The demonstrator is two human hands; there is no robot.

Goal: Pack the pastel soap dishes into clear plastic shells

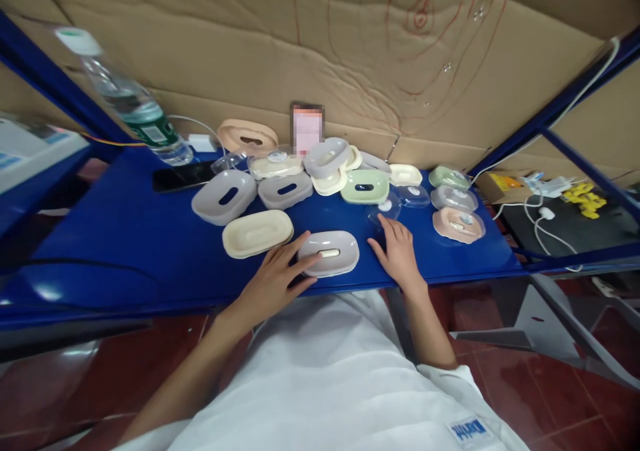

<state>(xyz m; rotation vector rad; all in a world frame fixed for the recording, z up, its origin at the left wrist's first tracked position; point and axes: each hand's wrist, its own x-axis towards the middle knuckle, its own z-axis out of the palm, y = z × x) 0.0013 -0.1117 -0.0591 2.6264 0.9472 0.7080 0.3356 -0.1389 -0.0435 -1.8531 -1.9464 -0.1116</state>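
Observation:
A pale grey oval soap dish (327,246) with a cream-coloured base showing through its slot lies near the table's front edge. My left hand (280,274) rests at its left side, fingers spread and touching the rim. To the right, my right hand (399,251) has its fingers stretched forward, their tips at the clear plastic lid (387,206); whether they grip the lid is not plain. A stack of cream oval trays (257,233) sits just beyond my left hand. Behind lies a green soap dish (365,186).
Several lidded soap dishes (457,226) line the right side. At the back are grey dishes (224,196), a peach dish (247,134) and a propped phone-like screen (307,130). A water bottle (145,114) and a black phone (183,176) stand and lie at the left.

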